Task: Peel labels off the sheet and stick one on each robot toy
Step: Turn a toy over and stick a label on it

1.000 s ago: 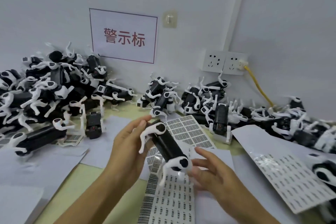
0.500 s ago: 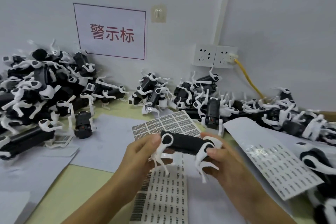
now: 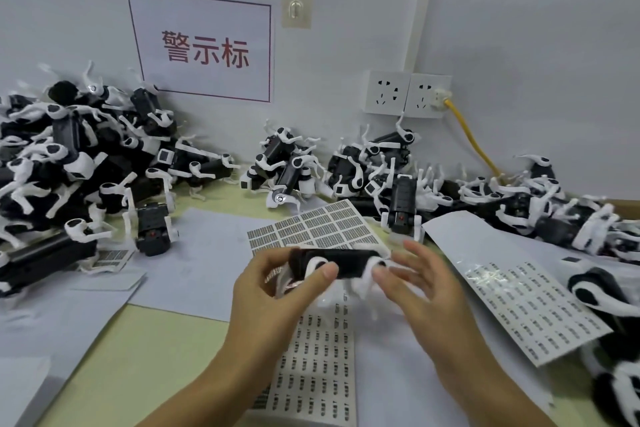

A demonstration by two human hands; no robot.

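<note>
- Centrally, the left hand [image 3: 277,291] holds a black-and-white toy [image 3: 341,263] above the surface [image 3: 138,350], thumb and fingers [image 3: 320,274] clamped on its left end; the toy lies roughly level and is blurred.
- The right hand [image 3: 426,288] is at the toy's right end with fingers spread and fairly straight; its fingertips are near or touching the white legs, and I cannot tell which.
- Directly beneath the hands lies a label sheet [image 3: 318,364], running toward the near edge of the view; a second sheet of denser labels [image 3: 318,229] sits just behind the toy.
- To the right, a third sheet [image 3: 540,308] lies tilted, its far corner reaching the right-hand heap.
- A big pile of toys [image 3: 69,163] fills the left back, against the wall; smaller clusters [image 3: 287,166] line the wall's foot in the middle, and more toys [image 3: 540,211] crowd the right side.
- One toy [image 3: 401,208] stands just beyond the right hand's fingertips.
- Bare surface shows only at lower left, between white papers [image 3: 214,253].
- On the wall hang a red-lettered sign [image 3: 204,45], sockets [image 3: 408,94] and a yellow cable [image 3: 474,142].
</note>
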